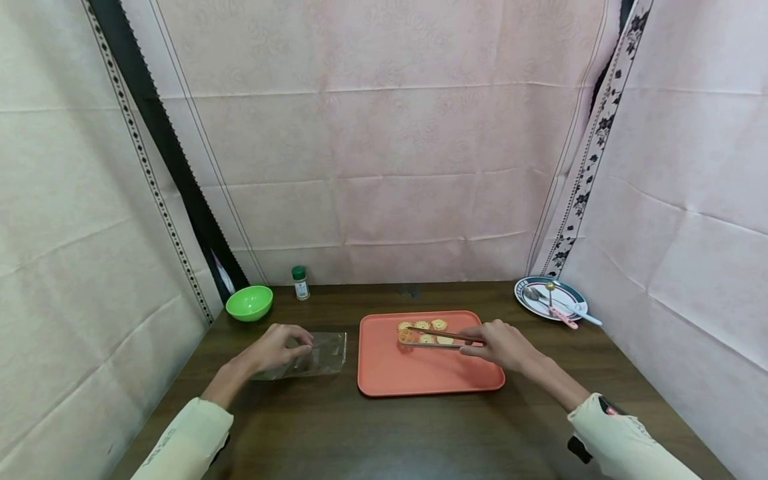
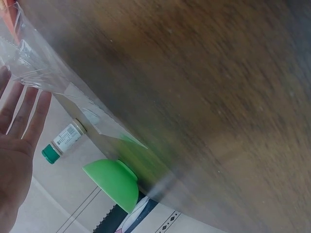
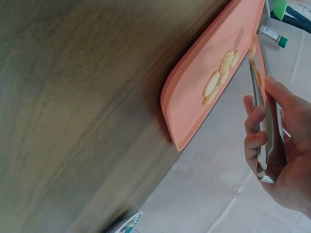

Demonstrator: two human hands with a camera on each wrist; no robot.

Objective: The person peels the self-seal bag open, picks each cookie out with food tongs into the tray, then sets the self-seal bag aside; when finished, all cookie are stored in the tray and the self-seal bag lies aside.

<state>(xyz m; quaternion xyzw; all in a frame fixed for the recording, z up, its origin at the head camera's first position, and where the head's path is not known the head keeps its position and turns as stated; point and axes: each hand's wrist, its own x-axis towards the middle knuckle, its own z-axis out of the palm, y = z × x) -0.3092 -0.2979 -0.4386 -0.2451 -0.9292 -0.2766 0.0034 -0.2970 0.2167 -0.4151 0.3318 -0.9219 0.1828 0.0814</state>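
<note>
My right hand (image 1: 495, 343) grips metal tongs (image 3: 272, 131) above the tray, thumb on one arm and fingers curled round the other. Between the tong tips is a round biscuit (image 1: 405, 335), seen edge-on in the right wrist view. Several more biscuits (image 1: 439, 325) lie on the coral tray (image 1: 414, 377). Over a clear plastic bag (image 1: 329, 353) on the table is my left hand (image 1: 279, 347), its fingertips at the film. In the left wrist view the fingers (image 2: 36, 119) look nearly straight, and the thumb is hidden there.
A green bowl (image 1: 249, 303) and a green-capped jar (image 1: 301, 283) stand at the back left of the wooden table (image 1: 336, 433). A plate (image 1: 528, 303) with cutlery (image 1: 561, 313) sits at the back right. Pale cloth walls (image 1: 390, 147) enclose the table at the back and sides.
</note>
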